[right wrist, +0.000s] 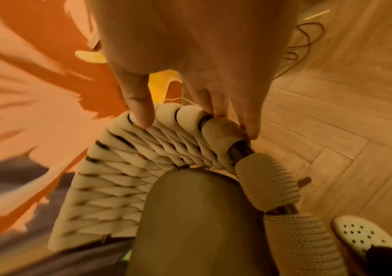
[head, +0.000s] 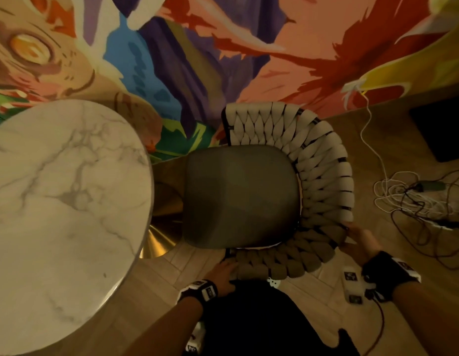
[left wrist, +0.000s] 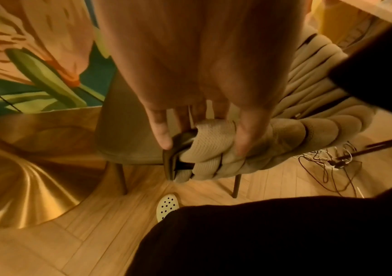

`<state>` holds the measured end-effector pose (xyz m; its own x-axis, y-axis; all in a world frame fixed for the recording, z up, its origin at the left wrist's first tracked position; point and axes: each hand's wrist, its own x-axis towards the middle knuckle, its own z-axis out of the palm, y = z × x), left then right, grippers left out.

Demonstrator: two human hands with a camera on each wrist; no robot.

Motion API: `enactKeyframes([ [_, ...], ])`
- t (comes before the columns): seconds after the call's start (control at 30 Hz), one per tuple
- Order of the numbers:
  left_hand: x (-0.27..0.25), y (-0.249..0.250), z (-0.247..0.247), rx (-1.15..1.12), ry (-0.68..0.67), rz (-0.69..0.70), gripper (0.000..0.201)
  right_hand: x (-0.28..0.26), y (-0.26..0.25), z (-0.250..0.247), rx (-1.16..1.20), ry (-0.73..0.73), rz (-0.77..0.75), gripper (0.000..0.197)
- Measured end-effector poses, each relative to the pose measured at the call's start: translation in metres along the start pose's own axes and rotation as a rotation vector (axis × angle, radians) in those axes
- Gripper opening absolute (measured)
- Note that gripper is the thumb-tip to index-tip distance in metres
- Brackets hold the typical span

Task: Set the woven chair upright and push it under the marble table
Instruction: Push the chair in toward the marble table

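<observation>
The woven chair (head: 323, 176) stands upright on its legs, its grey seat cushion (head: 238, 196) facing the round marble table (head: 64, 201) at the left. The seat's front edge lies just right of the tabletop's rim, over the table's gold base (head: 159, 242). My left hand (head: 223, 274) grips the near end of the beige woven backrest (left wrist: 216, 142), thumb and fingers curled round the band. My right hand (head: 362, 240) grips the backrest's top rail (right wrist: 223, 134) on the right side, fingers wrapped over the cords.
A painted mural wall (head: 223, 47) rises right behind chair and table. Tangled white and dark cables (head: 415, 199) lie on the wooden floor at the right. A dark box (head: 441, 129) sits by the wall. My white perforated shoe (left wrist: 166, 205) stands near the chair's legs.
</observation>
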<state>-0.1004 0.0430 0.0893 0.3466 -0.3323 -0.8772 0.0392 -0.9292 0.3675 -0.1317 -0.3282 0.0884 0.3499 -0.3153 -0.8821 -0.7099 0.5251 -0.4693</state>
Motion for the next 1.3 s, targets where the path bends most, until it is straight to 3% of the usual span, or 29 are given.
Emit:
enactKeyframes([
  [0.1,0.023,-0.019,0.015,0.013,0.022,-0.058,0.080,0.004,-0.005,0.004,-0.018,-0.017,-0.032,0.024],
  [0.23,-0.002,0.005,-0.010,-0.033,0.126,-0.025,0.064,0.007,-0.018,0.020,-0.038,-0.033,-0.034,0.012],
  [0.47,-0.018,-0.004,-0.040,-0.085,0.111,-0.058,0.061,0.012,-0.031,0.059,-0.120,-0.085,-0.055,0.013],
  [0.67,-0.026,-0.010,-0.036,-0.120,0.133,-0.113,0.062,0.012,-0.032,0.078,-0.117,-0.103,-0.039,0.011],
  [0.87,-0.030,-0.012,-0.031,-0.103,0.128,-0.114,0.057,0.011,-0.021,0.077,-0.177,-0.130,-0.013,0.041],
  [0.97,-0.028,-0.019,-0.031,-0.176,0.140,-0.137,0.048,0.008,-0.014,0.074,-0.233,-0.144,-0.012,0.043],
  [1.07,-0.020,-0.038,-0.023,-0.447,0.228,-0.246,0.040,0.008,-0.008,0.072,-0.227,-0.162,-0.014,0.030],
  [1.17,-0.010,-0.056,-0.013,-1.041,0.487,-0.454,0.038,0.005,-0.003,0.073,-0.185,-0.156,-0.015,0.035],
  [1.23,-0.011,-0.050,-0.007,-1.499,0.497,-0.581,0.040,0.007,0.002,0.073,-0.136,-0.143,0.018,0.052],
  [1.3,-0.017,-0.040,-0.001,-1.733,0.446,-0.579,0.041,0.007,0.010,0.073,-0.119,-0.152,0.067,0.050],
])
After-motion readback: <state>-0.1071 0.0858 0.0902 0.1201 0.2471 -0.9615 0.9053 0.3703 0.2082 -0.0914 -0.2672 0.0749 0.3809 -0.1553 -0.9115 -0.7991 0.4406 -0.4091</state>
